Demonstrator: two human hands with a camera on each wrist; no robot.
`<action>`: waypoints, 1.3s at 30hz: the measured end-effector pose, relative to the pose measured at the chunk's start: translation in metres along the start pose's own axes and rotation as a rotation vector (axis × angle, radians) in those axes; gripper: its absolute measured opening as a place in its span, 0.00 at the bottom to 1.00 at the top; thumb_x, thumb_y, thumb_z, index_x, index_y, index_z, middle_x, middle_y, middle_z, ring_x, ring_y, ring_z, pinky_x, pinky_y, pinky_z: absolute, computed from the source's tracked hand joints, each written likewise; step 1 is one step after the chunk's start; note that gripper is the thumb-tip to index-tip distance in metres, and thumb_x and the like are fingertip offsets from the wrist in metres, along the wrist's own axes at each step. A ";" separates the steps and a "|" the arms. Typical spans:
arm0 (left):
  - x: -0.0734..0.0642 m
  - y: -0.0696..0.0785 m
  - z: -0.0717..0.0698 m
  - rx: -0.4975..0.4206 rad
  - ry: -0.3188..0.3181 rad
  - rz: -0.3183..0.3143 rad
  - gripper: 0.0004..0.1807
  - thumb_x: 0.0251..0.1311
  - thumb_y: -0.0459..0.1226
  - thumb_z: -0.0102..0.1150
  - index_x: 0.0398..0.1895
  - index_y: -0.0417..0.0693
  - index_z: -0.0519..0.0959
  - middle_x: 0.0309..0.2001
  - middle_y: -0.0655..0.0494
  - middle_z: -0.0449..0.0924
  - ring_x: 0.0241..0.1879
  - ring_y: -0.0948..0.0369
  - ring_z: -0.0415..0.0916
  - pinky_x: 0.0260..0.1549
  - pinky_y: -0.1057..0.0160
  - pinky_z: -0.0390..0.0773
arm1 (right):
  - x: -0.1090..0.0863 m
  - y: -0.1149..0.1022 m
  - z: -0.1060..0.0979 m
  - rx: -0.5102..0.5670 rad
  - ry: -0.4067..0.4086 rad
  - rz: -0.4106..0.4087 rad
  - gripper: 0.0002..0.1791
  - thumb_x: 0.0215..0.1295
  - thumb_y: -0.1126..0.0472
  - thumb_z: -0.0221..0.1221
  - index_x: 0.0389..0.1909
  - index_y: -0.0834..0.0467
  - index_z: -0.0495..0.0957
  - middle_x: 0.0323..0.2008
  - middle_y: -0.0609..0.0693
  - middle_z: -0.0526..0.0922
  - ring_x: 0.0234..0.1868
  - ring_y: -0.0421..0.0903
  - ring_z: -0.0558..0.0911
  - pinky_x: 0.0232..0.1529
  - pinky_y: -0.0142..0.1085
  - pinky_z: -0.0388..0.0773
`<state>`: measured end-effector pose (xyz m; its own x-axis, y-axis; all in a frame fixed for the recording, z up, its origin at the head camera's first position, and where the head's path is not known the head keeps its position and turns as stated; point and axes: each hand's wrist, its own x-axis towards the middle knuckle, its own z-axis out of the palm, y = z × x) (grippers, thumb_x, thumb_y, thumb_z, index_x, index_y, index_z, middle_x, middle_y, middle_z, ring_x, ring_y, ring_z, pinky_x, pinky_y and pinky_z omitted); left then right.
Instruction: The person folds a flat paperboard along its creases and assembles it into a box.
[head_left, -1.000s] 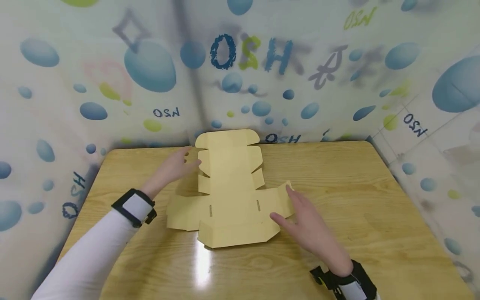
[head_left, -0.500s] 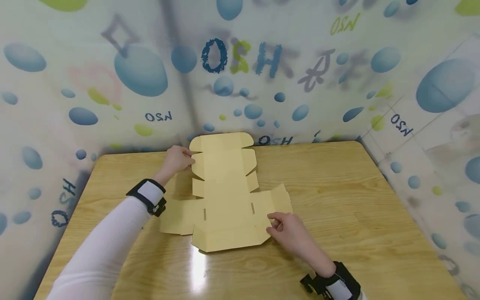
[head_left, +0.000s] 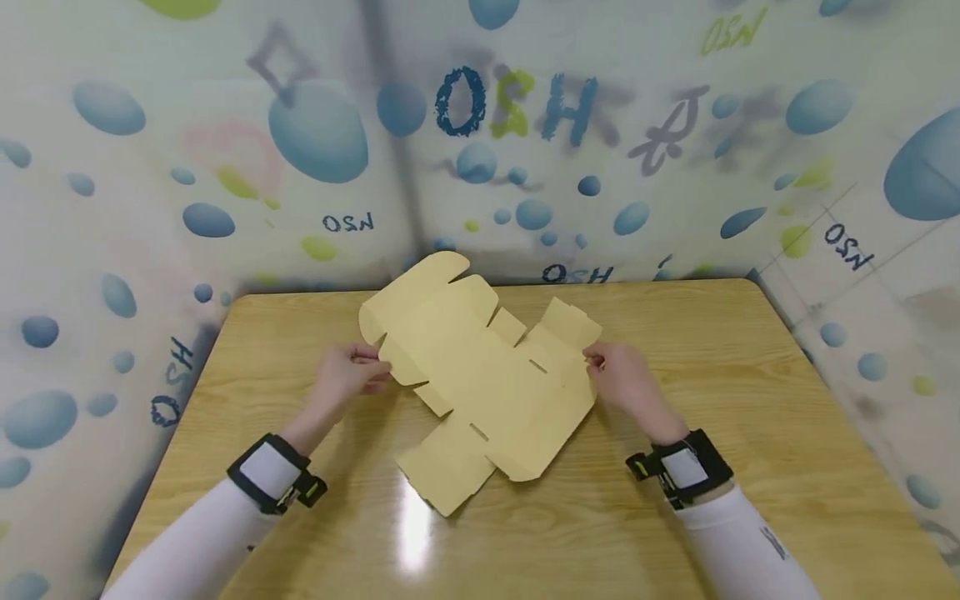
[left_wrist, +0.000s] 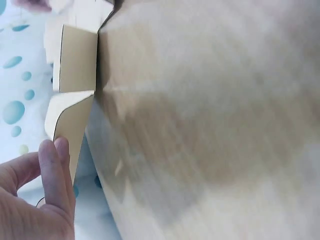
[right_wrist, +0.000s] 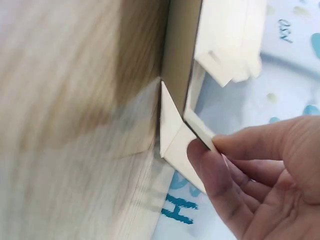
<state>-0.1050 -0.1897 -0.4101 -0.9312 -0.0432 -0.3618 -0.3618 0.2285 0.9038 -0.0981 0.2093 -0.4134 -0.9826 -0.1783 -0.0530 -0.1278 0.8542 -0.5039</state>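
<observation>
A flat, unfolded cardboard box blank (head_left: 480, 375), tan with side flaps and two slits, lies turned at a slant over the table in the head view. My left hand (head_left: 352, 372) pinches a rounded flap on its left side; the left wrist view shows the fingertips (left_wrist: 61, 145) on that flap (left_wrist: 75, 120). At the blank's right corner, my right hand (head_left: 626, 379) pinches an edge between thumb and fingers. In the right wrist view, the right hand (right_wrist: 255, 175) holds the cardboard edge, and a folded flap (right_wrist: 172, 120) stands out beside it.
The wooden table (head_left: 750, 400) spreads around the blank on all sides. Close behind its back edge hangs a patterned backdrop (head_left: 480, 167) with blue bubbles and letters. A light glare (head_left: 414, 525) shows on the tabletop near the front.
The box blank has turned counter-clockwise from upright to slanted. My left hand has come nearer and my right hand has moved farther back, both now pinching the cardboard.
</observation>
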 end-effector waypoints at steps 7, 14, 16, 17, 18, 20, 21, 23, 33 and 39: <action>-0.006 -0.013 0.002 -0.050 -0.040 -0.035 0.20 0.71 0.33 0.62 0.60 0.29 0.73 0.34 0.61 0.88 0.33 0.69 0.87 0.39 0.64 0.90 | 0.016 0.010 -0.006 -0.030 0.063 -0.038 0.16 0.71 0.70 0.57 0.54 0.73 0.83 0.44 0.68 0.89 0.41 0.60 0.87 0.40 0.48 0.83; -0.005 -0.014 -0.015 0.180 0.078 0.042 0.44 0.77 0.57 0.51 0.84 0.43 0.51 0.82 0.32 0.54 0.78 0.38 0.63 0.70 0.40 0.76 | 0.001 0.017 -0.004 -0.017 0.100 0.054 0.40 0.76 0.41 0.58 0.74 0.68 0.68 0.65 0.72 0.79 0.64 0.69 0.80 0.61 0.63 0.78; 0.000 -0.010 -0.021 0.279 0.120 0.109 0.51 0.77 0.62 0.46 0.87 0.47 0.36 0.86 0.33 0.32 0.85 0.33 0.36 0.79 0.30 0.54 | -0.007 0.019 -0.003 0.002 0.110 0.089 0.52 0.74 0.33 0.56 0.83 0.65 0.52 0.78 0.75 0.60 0.80 0.73 0.61 0.74 0.69 0.64; 0.004 -0.007 -0.024 0.320 0.135 0.137 0.54 0.76 0.63 0.45 0.87 0.48 0.30 0.85 0.35 0.22 0.85 0.32 0.24 0.80 0.27 0.43 | -0.011 0.021 -0.003 0.010 0.113 0.104 0.56 0.74 0.31 0.54 0.85 0.63 0.44 0.82 0.74 0.49 0.83 0.74 0.50 0.77 0.72 0.56; 0.008 -0.004 -0.027 0.352 0.141 0.162 0.54 0.76 0.64 0.44 0.86 0.50 0.25 0.84 0.38 0.15 0.83 0.32 0.16 0.80 0.26 0.34 | -0.014 0.023 -0.003 0.021 0.114 0.114 0.59 0.73 0.29 0.53 0.86 0.61 0.36 0.84 0.73 0.39 0.84 0.75 0.39 0.78 0.74 0.48; 0.016 0.001 -0.031 0.392 0.139 0.201 0.55 0.77 0.65 0.43 0.85 0.51 0.22 0.82 0.37 0.11 0.81 0.29 0.11 0.78 0.23 0.31 | -0.021 0.026 -0.002 0.026 0.108 0.135 0.61 0.73 0.28 0.51 0.85 0.60 0.28 0.84 0.71 0.26 0.83 0.75 0.27 0.78 0.76 0.39; 0.021 0.003 -0.034 0.402 0.127 0.209 0.55 0.76 0.65 0.42 0.84 0.52 0.22 0.82 0.38 0.11 0.81 0.29 0.11 0.78 0.23 0.30 | -0.024 0.027 -0.002 0.029 0.106 0.145 0.61 0.74 0.28 0.51 0.85 0.59 0.27 0.83 0.70 0.25 0.83 0.75 0.26 0.78 0.76 0.39; 0.028 0.004 -0.037 0.408 0.089 0.211 0.54 0.77 0.65 0.41 0.84 0.53 0.21 0.83 0.39 0.12 0.81 0.29 0.13 0.78 0.23 0.31 | -0.029 0.030 -0.002 0.035 0.093 0.164 0.61 0.75 0.28 0.49 0.84 0.62 0.26 0.83 0.70 0.24 0.82 0.76 0.26 0.79 0.76 0.39; 0.061 0.001 -0.048 0.389 -0.029 0.129 0.45 0.81 0.57 0.39 0.86 0.39 0.40 0.84 0.29 0.46 0.82 0.32 0.50 0.79 0.34 0.60 | -0.039 0.023 0.005 0.112 -0.022 0.258 0.61 0.77 0.26 0.41 0.83 0.72 0.33 0.81 0.79 0.47 0.80 0.79 0.51 0.78 0.70 0.56; 0.079 0.006 -0.043 0.437 -0.135 0.110 0.38 0.82 0.49 0.44 0.84 0.39 0.52 0.79 0.28 0.59 0.78 0.34 0.61 0.74 0.37 0.70 | -0.040 0.017 0.014 0.153 -0.038 0.224 0.48 0.78 0.34 0.51 0.76 0.74 0.60 0.61 0.71 0.82 0.61 0.66 0.84 0.60 0.56 0.82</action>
<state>-0.1822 -0.2336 -0.4236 -0.9386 0.1245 -0.3218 -0.1818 0.6142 0.7679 -0.0587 0.2243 -0.4316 -0.9780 -0.0138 -0.2083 0.1167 0.7912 -0.6003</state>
